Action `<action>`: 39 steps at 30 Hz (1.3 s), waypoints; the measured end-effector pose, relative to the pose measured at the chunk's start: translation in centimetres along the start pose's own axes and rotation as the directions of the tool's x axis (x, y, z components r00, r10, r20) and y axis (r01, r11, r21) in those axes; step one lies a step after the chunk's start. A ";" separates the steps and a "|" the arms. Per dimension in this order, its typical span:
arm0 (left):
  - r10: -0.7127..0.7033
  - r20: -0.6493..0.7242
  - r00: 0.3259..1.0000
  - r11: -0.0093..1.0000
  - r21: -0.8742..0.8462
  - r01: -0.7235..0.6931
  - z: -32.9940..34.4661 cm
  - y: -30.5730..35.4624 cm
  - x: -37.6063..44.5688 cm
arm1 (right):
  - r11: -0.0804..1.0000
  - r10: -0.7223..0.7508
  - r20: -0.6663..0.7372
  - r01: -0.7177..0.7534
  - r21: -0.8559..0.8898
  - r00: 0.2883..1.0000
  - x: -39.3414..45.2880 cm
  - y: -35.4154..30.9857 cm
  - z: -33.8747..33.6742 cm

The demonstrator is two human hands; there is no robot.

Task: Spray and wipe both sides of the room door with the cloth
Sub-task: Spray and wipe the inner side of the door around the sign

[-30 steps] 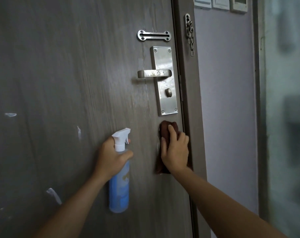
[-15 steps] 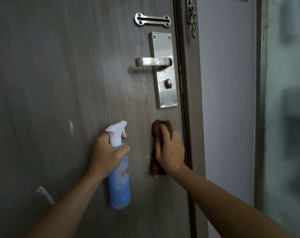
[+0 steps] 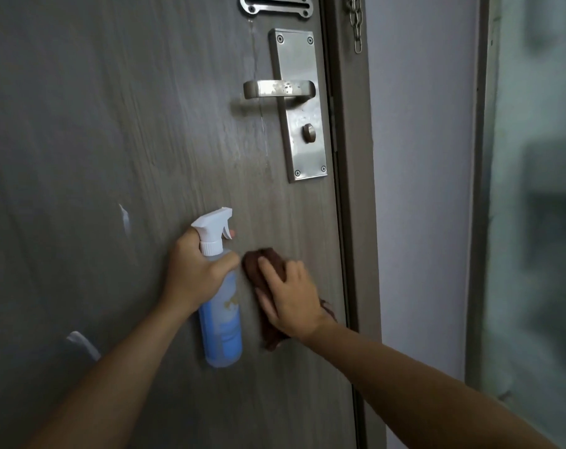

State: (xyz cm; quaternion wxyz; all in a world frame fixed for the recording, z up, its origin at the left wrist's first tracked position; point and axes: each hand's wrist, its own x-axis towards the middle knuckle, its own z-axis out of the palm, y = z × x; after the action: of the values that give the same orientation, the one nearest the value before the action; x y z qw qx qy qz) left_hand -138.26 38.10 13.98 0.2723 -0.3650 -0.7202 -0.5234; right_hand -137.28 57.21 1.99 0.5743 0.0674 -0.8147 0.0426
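Head view: left hand [image 3: 194,273] gripping spray bottle [image 3: 221,325] by its neck, right hand [image 3: 291,296] at three o'clock pressing brown cloth [image 3: 254,265] flat-fingered against door [image 3: 113,124], lever handle [image 3: 278,89] beyond at twelve o'clock.

Colours and surface patterns at the door.
Door [image 3: 113,124]: grey-brown with a vertical wood-grain pattern and a few pale whitish marks. Cloth [image 3: 254,267]: dark reddish brown. Spray bottle [image 3: 221,325]: light blue body with a white trigger head. Handle [image 3: 278,89] and lock plate [image 3: 302,140]: brushed silver, spotted. Chain [image 3: 356,24]: silver. Wall [image 3: 421,189]: pale lilac-grey.
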 end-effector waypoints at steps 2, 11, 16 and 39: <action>-0.005 -0.010 1.000 1.000 0.005 0.005 0.1 0.1 -0.1 | 0.993 -0.107 0.011 0.107 -0.051 0.994 -0.6 1.3 0.4; 0.040 -0.017 0.999 0.999 -0.003 -0.040 0.3 -0.2 -0.1 | 0.775 0.627 -0.317 -0.611 0.162 0.712 7.3 3.4 -1.7; 0.045 -0.026 0.999 0.999 0.003 -0.045 0.4 0.3 -0.1 | 0.991 0.092 -0.150 -0.105 -0.083 0.984 -0.4 -0.5 1.9; -0.005 -0.049 0.999 1.000 -0.010 0.005 0.4 0.7 -0.9 | 0.778 0.623 -0.334 -0.606 0.168 0.707 9.1 3.4 -1.8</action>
State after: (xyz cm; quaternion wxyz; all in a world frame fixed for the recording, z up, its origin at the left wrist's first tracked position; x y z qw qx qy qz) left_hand -137.23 38.40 13.56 0.2867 -0.3517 -0.7117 -0.5362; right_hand -139.13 60.28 11.21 0.6687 -0.2036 -0.6655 0.2618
